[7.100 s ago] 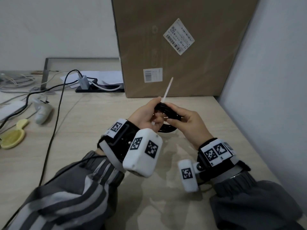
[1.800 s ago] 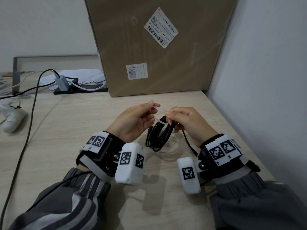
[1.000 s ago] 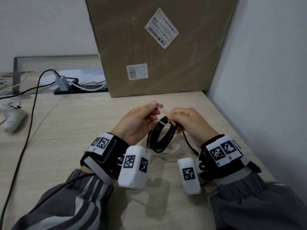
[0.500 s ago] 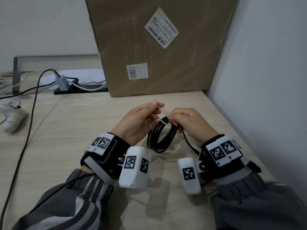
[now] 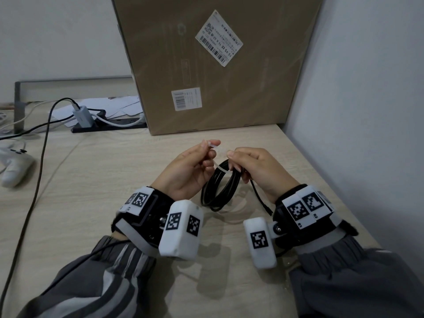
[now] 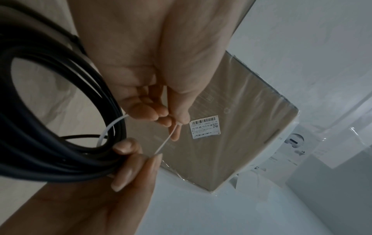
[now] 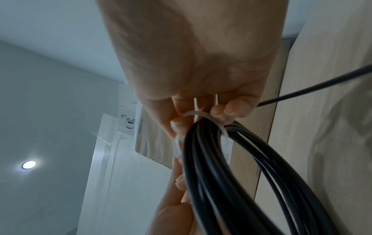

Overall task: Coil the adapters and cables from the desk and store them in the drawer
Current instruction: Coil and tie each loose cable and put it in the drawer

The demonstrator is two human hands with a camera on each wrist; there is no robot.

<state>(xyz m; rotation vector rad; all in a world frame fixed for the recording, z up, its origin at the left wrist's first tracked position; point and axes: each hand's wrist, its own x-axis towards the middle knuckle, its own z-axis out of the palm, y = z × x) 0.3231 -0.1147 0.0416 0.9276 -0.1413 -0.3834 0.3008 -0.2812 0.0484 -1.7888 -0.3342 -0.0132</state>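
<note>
A black cable coil (image 5: 220,187) hangs on edge just above the desk between my two hands. A white zip tie (image 5: 220,169) is looped round its top. My left hand (image 5: 210,145) pinches the tie's tail between thumb and fingertips. My right hand (image 5: 232,158) grips the top of the coil and pinches the tie where it crosses. The cable's loose end (image 5: 263,201) trails down toward my right wrist. In the left wrist view the tie's tail (image 6: 167,143) runs taut between both hands beside the coil (image 6: 60,143). In the right wrist view the tie (image 7: 203,116) arches over the coil strands (image 7: 231,174).
A large cardboard box (image 5: 218,65) stands at the back, against the wall (image 5: 367,111) on the right. At the back left lies a power strip with a plugged-in charger (image 5: 83,115). A white game controller (image 5: 13,164) and a long black cable (image 5: 39,180) lie at the left.
Seven seconds ago the tie stuck straight up from the coil; now it is looped round the strands. Over the last second my left hand has drawn the tail slightly left; the coil hangs unchanged.
</note>
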